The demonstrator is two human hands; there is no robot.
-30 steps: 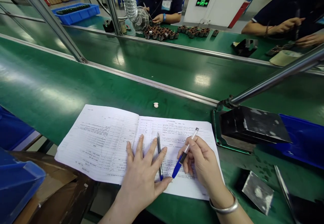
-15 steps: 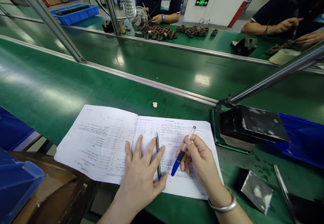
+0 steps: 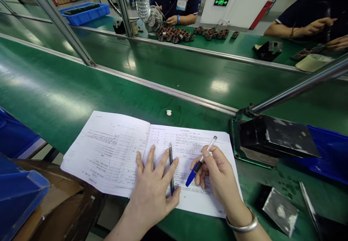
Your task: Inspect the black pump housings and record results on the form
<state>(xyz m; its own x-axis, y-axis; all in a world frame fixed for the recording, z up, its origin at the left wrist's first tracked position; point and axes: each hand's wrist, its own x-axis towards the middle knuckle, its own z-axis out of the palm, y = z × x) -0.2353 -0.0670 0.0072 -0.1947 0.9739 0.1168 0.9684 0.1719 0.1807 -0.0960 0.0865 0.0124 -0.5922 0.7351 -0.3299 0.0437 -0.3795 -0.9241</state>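
An open booklet (image 3: 114, 143) of printed pages lies flat on the green workbench. My left hand (image 3: 153, 188) rests on it with fingers spread, mostly over the inner half of the right page. Beside its index finger and thumb a dark grey pen (image 3: 171, 161) lies on the paper, partly covered by the hand. My right hand (image 3: 217, 174) holds a capped blue pen (image 3: 199, 166) between thumb and fingers, its blue cap pointing down to the left above the right page. A metal bangle (image 3: 246, 223) circles the right wrist.
A small white lump (image 3: 169, 113) lies beyond the booklet. To the right are a black block (image 3: 277, 135), a smaller metal-faced block (image 3: 281, 210) and a blue bin (image 3: 328, 143). Metal rails (image 3: 163, 88) divide the bench. Across it, two people work near several copper-wound parts (image 3: 174, 35).
The whole view has shifted slightly, so the scene sits a little farther right. Both hands keep nearly the same place on the booklet, the right one still holding the blue pen.
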